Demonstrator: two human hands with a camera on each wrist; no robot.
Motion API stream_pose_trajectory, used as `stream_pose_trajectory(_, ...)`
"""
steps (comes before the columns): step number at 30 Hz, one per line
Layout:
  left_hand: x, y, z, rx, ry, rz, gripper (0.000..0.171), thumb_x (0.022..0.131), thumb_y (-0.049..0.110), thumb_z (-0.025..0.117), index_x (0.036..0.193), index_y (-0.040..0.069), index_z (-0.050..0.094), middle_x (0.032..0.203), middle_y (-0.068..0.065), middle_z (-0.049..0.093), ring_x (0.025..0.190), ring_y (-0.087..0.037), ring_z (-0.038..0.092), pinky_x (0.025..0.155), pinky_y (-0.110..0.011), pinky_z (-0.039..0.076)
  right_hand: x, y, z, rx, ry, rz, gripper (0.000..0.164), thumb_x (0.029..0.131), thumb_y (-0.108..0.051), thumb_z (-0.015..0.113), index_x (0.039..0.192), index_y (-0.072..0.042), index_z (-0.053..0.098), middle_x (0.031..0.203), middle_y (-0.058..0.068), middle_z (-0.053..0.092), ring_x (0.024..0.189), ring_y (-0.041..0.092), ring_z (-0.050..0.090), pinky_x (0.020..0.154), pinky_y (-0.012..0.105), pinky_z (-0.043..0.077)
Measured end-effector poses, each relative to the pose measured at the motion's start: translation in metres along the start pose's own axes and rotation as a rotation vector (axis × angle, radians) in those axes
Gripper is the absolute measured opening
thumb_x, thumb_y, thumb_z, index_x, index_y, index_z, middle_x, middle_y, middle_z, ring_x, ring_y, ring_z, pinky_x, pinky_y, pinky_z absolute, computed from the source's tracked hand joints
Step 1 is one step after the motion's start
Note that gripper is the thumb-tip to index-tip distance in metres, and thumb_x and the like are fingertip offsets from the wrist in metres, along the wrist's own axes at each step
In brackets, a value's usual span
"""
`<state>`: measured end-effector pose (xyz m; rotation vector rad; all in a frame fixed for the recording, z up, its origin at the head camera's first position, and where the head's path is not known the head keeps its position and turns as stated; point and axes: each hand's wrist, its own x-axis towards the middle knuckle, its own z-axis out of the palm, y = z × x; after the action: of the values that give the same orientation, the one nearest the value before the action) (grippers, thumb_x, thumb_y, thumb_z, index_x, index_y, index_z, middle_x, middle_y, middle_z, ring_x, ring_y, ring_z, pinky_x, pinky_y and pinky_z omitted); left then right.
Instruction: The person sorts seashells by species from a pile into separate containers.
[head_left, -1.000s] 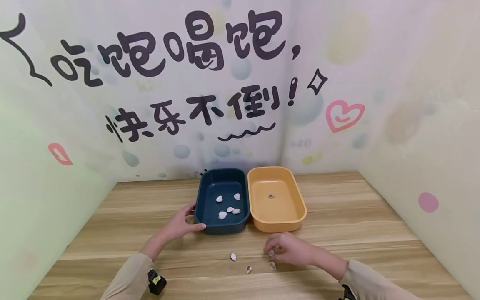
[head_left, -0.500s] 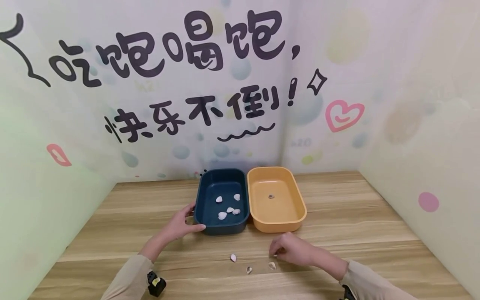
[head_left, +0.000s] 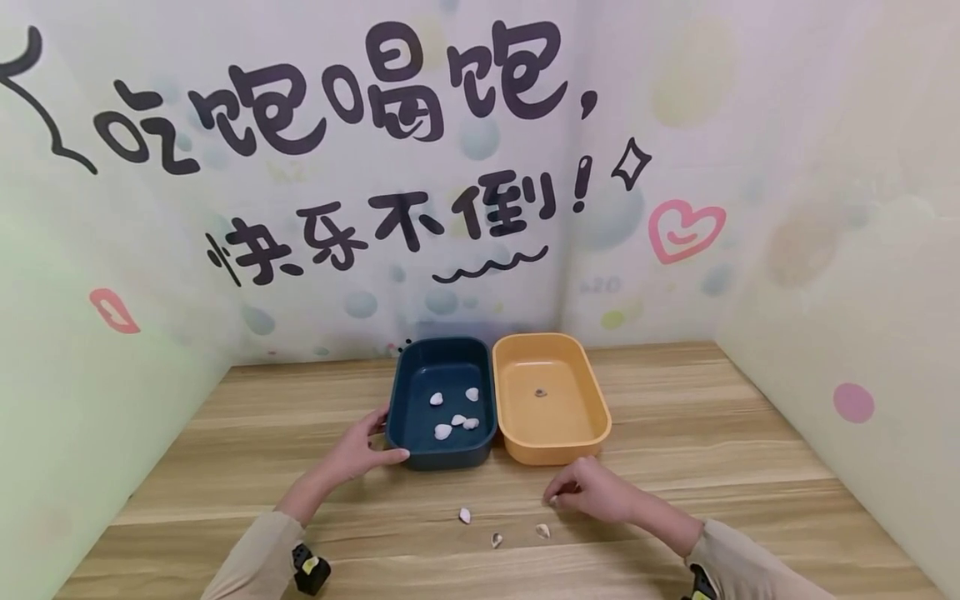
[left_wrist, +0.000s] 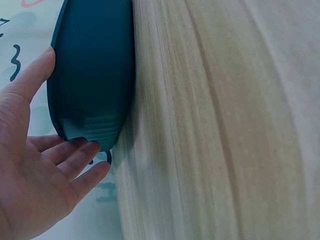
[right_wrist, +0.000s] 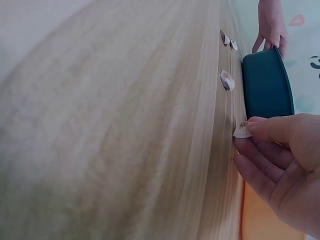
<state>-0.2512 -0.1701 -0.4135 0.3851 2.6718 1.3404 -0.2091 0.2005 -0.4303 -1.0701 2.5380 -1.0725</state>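
Note:
In the head view my left hand (head_left: 362, 450) spans the near left corner of a dark blue bin (head_left: 442, 458), its thumb on the front rim. The left wrist view shows these fingers (left_wrist: 75, 160) extended against the bin's wall. My right hand (head_left: 600, 492) pinches a small seashell (right_wrist: 242, 131) between thumb and fingers, low over the table in front of a yellow bin (head_left: 555, 454). Three seashells lie on the wood nearby: a whitish one (head_left: 465, 516), a small darker one (head_left: 497, 540) and a pale one (head_left: 543, 531).
Several white seashells (head_left: 443, 432) lie in the blue bin. One small dark shell (head_left: 541, 392) is in the yellow bin. The two bins stand side by side on a wooden table (head_left: 300, 400). Behind them hangs a printed cloth (head_left: 360, 308), with pale side walls left and right.
My right hand has picked the seashell up from the table and shifted slightly right and toward the yellow bin. My left hand keeps its place at the blue bin.

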Motion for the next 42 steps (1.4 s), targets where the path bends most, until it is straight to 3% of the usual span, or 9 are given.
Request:
stream_pose_trajectory(11,0.000,-0.001,-0.001,-0.012,-0.005,0.007,0.079,0.079,0.023,0.071,0.138,-0.005,0.027,0.134,-0.026,0.039,0.119,-0.040,0.041,0.093,-0.051,0.040,-0.002,-0.001,-0.004,0.019,0.033,-0.012,0.011,0.080,0.002,0.062,0.086,-0.002,0.071,0.080,0.002,0.069,0.068,-0.002,0.055,0.059,0.018,0.048)
stream_pose_trajectory(24,0.000,-0.002,0.000,-0.008,-0.008,0.005,0.079,0.079,0.024,0.071,0.139,-0.004,0.027,0.136,-0.025,0.038,0.119,-0.039,0.041,0.094,-0.051,0.039,0.000,-0.022,-0.004,0.094,0.018,0.004,0.009,0.082,-0.002,0.061,0.086,0.000,0.069,0.080,0.004,0.069,0.069,-0.001,0.056,0.063,0.020,0.049)
stream_pose_trajectory(31,0.000,-0.001,0.000,-0.004,-0.006,-0.004,0.080,0.079,0.024,0.071,0.139,-0.004,0.026,0.136,-0.026,0.037,0.120,-0.039,0.041,0.094,-0.051,0.038,0.005,-0.028,-0.020,0.106,0.043,0.002,0.010,0.083,-0.001,0.060,0.088,0.003,0.068,0.082,0.011,0.068,0.070,0.003,0.058,0.062,0.022,0.050)
stream_pose_trajectory(42,0.000,-0.002,-0.001,0.010,-0.013,0.000,0.082,0.078,0.025,0.071,0.139,-0.005,0.026,0.135,-0.026,0.038,0.120,-0.040,0.041,0.094,-0.051,0.039,0.021,-0.024,-0.045,0.021,0.108,-0.002,0.010,0.083,0.001,0.061,0.089,0.004,0.068,0.084,0.013,0.068,0.070,0.004,0.056,0.062,0.022,0.050)
